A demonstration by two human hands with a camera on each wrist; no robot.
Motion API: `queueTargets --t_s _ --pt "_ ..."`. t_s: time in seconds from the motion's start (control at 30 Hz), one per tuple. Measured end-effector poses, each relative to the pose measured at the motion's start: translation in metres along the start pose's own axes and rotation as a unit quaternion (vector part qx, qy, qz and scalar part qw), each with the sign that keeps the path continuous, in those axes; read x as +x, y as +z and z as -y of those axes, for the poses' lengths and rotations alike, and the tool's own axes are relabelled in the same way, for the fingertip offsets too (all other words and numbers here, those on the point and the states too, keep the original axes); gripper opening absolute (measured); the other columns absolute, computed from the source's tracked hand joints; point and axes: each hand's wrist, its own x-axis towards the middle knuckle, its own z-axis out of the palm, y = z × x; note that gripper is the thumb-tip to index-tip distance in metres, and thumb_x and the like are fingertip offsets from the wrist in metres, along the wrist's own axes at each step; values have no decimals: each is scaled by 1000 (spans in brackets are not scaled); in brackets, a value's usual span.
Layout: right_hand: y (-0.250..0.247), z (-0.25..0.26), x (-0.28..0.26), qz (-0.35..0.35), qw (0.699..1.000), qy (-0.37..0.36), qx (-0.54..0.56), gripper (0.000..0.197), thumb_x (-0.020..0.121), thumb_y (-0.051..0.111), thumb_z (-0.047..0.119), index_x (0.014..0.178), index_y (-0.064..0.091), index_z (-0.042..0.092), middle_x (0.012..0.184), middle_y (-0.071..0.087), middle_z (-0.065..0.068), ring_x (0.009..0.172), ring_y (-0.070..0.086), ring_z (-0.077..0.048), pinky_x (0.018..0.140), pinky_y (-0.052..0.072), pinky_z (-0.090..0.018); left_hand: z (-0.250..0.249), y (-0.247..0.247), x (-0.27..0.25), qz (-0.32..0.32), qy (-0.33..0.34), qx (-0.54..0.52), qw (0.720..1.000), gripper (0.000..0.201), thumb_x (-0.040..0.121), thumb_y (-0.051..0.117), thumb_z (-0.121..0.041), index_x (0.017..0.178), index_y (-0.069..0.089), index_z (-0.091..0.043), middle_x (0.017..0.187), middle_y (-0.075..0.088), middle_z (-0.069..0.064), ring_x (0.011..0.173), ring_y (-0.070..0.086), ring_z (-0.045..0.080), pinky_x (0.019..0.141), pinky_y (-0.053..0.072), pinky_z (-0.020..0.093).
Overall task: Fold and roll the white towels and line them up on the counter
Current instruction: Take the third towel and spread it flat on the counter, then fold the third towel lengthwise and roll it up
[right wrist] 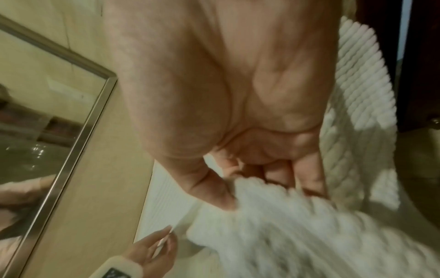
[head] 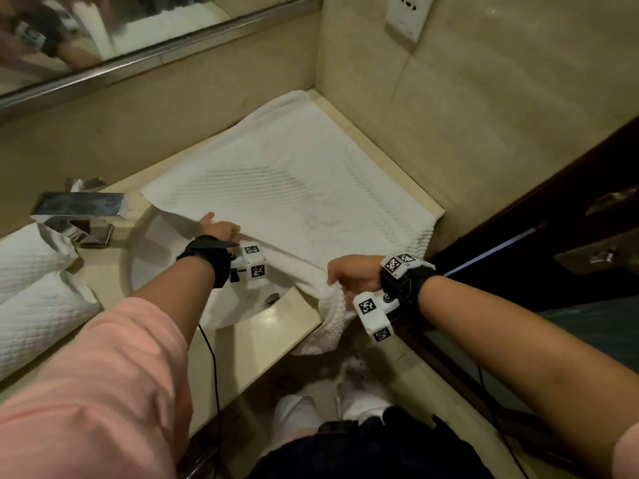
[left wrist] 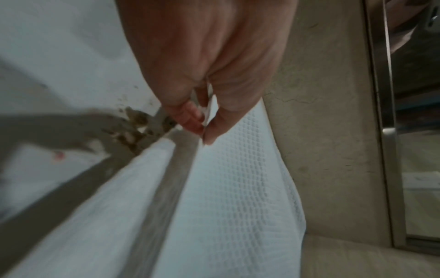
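beige counter in a bathroom corner held the towel, spread flat beside the sink. left hand pinched its near edge; right hand clutched a bunched corner overhanging. uneven pulling could drag it into the sink.

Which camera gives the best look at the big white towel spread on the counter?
The head view: it shows the whole towel spread into the corner, both hands gripping its near edge. The left wrist view shows only a pinched edge and waffle weave; the right wrist view shows a blurred bunch.
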Motion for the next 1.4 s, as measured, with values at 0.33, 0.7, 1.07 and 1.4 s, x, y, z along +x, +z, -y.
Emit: queueTargets --t_s 0.33,0.7,1.07,1.4 --pt "-77 -29 -11 -20 980 -110 165 17 86 62 27 95 60 13 96 63 -14 97 56 -30 90 42 -45 -74 45 11 -79 86 96 989 31 94 52 -14 122 58 -1 126 57 19 115 55 34 83 49 35" --pt "-186 -23 -7 -343 924 -160 -47 43 98 48 32 132 53 6 142 49 -11 131 44 -27 108 31 -31 -174 178 4 -103 348 41 931 62 86 60 -11 142 35 -3 146 33 11 135 33 20 113 26 27" --pt "-229 -13 29 -385 904 32 -184 47 95 48 16 138 39 -2 141 42 -21 129 43 -35 103 38 -39 -128 214 54 142 179 276 934 55 92 56 -3 143 38 -10 148 35 18 136 36 30 110 32 36" --pt "-216 124 82 -381 893 -11 -240 51 94 50 15 138 30 -1 138 44 -18 124 47 -34 92 43 -35 -161 127 137 -7 215 290 933 35 89 52 -1 124 59 -6 131 54 16 121 51 31 101 39 33"
